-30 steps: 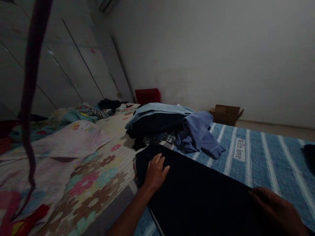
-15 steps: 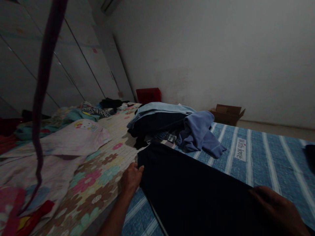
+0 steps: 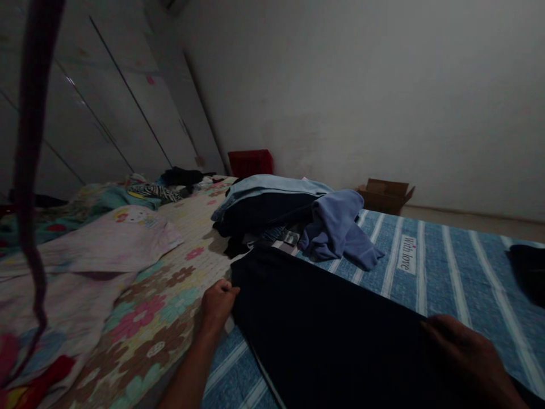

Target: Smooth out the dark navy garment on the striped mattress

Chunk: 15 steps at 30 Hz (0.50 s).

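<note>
A dark navy garment lies spread flat on a blue striped bedspread. My left hand pinches the garment's left edge with closed fingers. My right hand rests on the garment's right side near its upper edge, fingers curled on the cloth. Behind the garment sits a pile of clothes with a light blue top layer and a periwinkle piece draped off its right side.
A floral sheet covers the bed to the left, with a pale pink shirt on it. A red crate and a cardboard box stand by the far wall. A maroon strap hangs at the left.
My left hand slid off the top of the dark garment to its left edge and closed on it. My right hand has stayed on the right side.
</note>
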### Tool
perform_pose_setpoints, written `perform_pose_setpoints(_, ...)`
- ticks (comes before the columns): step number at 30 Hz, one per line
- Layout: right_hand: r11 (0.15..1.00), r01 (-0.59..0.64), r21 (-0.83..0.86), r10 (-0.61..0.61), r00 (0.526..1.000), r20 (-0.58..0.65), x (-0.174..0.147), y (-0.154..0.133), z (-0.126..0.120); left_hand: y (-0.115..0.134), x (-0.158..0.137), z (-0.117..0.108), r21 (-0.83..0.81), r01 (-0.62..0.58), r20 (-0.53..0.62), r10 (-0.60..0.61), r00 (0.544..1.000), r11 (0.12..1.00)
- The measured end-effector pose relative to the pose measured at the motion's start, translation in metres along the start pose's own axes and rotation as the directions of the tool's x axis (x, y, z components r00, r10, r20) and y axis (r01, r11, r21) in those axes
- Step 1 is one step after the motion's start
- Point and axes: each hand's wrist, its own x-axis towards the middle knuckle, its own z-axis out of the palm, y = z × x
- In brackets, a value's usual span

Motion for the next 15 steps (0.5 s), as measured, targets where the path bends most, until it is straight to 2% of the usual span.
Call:
perform_pose_setpoints(6,1.0,-0.018,-0.013,0.018,1.0,0.003,-0.0029,-0.0036,0.0019,-0.001,0.0047,-0.0033,-0.138,0.085,0.048,-0.079,0.996,0.987)
perform_pose_setpoints(10,0.999,-0.042,-0.003,0.042,0.999,-0.019,-0.0055,-0.0056,0.0029,-0.0012,0.0069,-0.0038,-0.154,0.123,0.076,-0.113,0.991,0.98)
perform_pose_setpoints(15,0.999,-0.051,-0.014,0.051,0.998,0.03,-0.0011,0.0012,0.0008,-0.0007,0.0108,-0.0016,-0.111,0.071,0.029,-0.068,0.997,0.991)
